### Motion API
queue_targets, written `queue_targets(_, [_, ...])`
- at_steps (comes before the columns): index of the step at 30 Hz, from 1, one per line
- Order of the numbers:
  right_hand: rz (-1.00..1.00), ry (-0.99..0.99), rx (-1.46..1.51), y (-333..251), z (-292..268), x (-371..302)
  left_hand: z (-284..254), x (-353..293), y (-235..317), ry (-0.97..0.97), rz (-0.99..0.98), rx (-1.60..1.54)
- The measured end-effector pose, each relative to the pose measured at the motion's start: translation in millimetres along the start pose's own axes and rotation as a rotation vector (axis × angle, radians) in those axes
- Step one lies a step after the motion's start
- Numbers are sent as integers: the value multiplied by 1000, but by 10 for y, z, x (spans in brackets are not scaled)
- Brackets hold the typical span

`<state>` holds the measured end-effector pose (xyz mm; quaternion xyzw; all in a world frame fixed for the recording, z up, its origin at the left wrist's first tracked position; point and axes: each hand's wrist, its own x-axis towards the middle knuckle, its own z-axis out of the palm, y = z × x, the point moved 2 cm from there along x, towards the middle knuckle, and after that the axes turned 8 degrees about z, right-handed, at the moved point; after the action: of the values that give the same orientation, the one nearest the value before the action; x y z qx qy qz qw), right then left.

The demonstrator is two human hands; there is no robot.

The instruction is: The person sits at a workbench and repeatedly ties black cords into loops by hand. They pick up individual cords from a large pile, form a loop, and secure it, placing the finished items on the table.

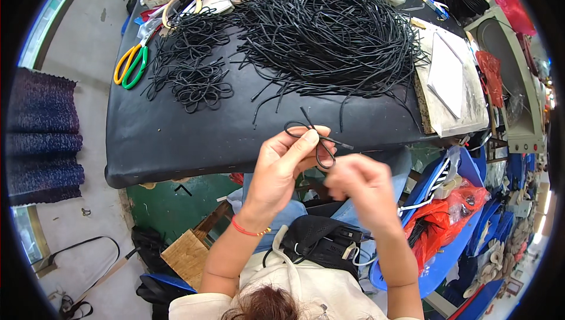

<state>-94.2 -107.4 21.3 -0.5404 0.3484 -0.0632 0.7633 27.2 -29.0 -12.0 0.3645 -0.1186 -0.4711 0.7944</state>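
Hair [265, 305], held cord [338, 142], scissors [144, 59] farther left

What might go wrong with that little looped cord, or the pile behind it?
The looped black cord is pinched in the left hand, so its loops might slip out of shape if that pinch eases. The right hand is blurred, so I can't tell whether it touches the cord. The big black cord pile trails strands toward the near edge of the table, so some could get dragged off.
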Motion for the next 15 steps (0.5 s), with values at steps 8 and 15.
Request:
queue_targets(8, [-201, -58, -124, -139, -46, 221, 48, -64, 38, -220, -103, 282])
queue_targets(15, [3, -46, 270, 16, -39, 251, 59, -108, 24, -188, -110, 265])
